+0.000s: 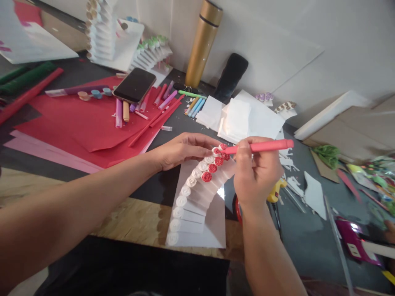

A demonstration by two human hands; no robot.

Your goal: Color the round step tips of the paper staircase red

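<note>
A red marker pen (271, 145) sits in my right hand (256, 174), fingers closed round it, its tip against the rosettes at the far end of a paper craft piece. My left hand (185, 150) grips that far end, its fingertips partly hidden behind it. The craft piece is a curved row of white paper rosettes (185, 191) on white paper strips, over a white sheet (216, 236). Several rosettes near the pen are coloured red (206, 176); those nearer my body are white.
Red paper sheets (89, 119), a phone (135, 85) and loose markers (168, 99) lie at left. Behind stand a gold bottle (202, 45) and finished-looking paper pieces (151, 51). White paper (237, 119), a yellow tool (276, 191) and paper scraps (294, 187) lie at right.
</note>
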